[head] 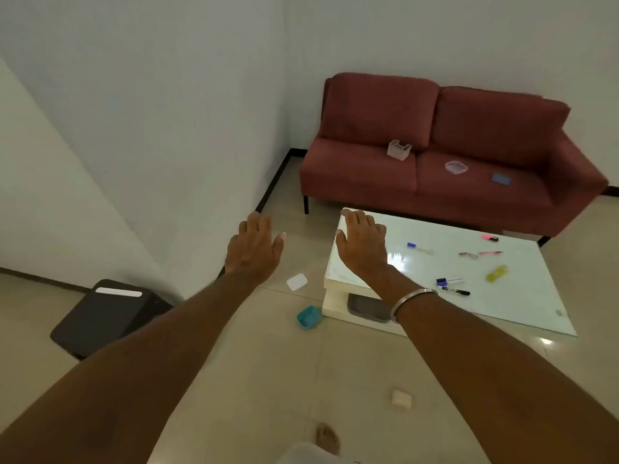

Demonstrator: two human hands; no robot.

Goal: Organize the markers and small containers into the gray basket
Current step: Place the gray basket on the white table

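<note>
Both arms were stretched forward, palms down. The left hand [254,247] was spread flat and held nothing, above bare floor tiles; the right hand [363,244], likewise flat and empty, with a metal bangle [410,301] on its wrist, hung over the near-left corner of the white coffee table [522,296]. On the tabletop lay, scattered and apart: a blue-capped marker [418,247], a pink highlighter [490,238], a red pen [490,253], a small reddish item [468,254] beside it, a yellow highlighter [497,273], a second blue-capped marker [449,281] and a black marker [454,291] just below it. The gray basket [366,309] sat on the table's lower shelf, partly hidden by the right forearm. On the floor: a white lid [297,281], a teal container [308,317] near the table's corner, a cream container [401,399]. On the red sofa [378,175]: a white holder [398,150], a clear container [456,167], a blue flat item [501,179]. A dark appliance [107,316] stood by the left wall.
</note>
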